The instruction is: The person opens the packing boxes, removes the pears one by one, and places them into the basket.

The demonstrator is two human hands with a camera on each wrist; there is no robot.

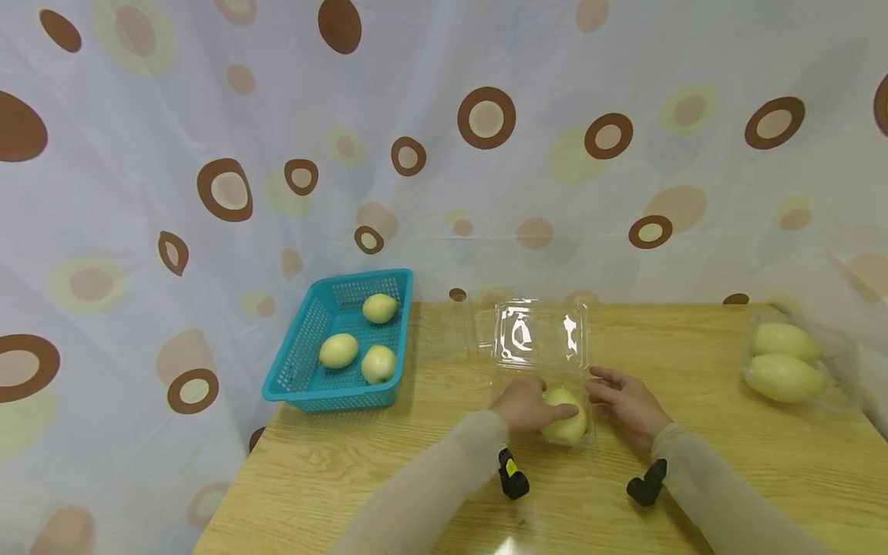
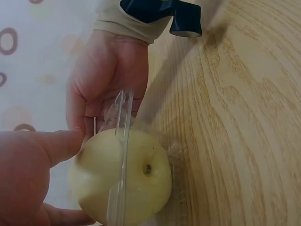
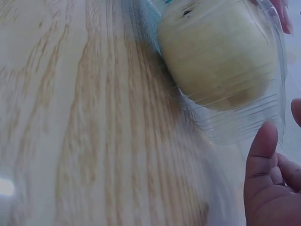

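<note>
A pale yellow pear [image 1: 566, 428] sits in the base of a clear plastic clamshell box [image 3: 233, 128], whose lid [image 1: 543, 333] lies folded back toward the curtain. My left hand [image 1: 530, 406] grips the pear from the left, thumb on one side and fingers on the other. In the left wrist view, the pear [image 2: 141, 188] shows its dimpled end behind the box's clear rim. At the box's right side is my right hand [image 1: 631, 407], its fingers loosely extended; in the right wrist view its thumb [image 3: 264, 141] lies right at the clear wall.
To the left stands a blue plastic basket [image 1: 305, 330] holding three more pears [image 1: 338, 351]. Another clear box with two pears [image 1: 784, 378] stands at the right edge of the wooden table [image 1: 444, 432]. A patterned curtain [image 1: 444, 177] hangs behind.
</note>
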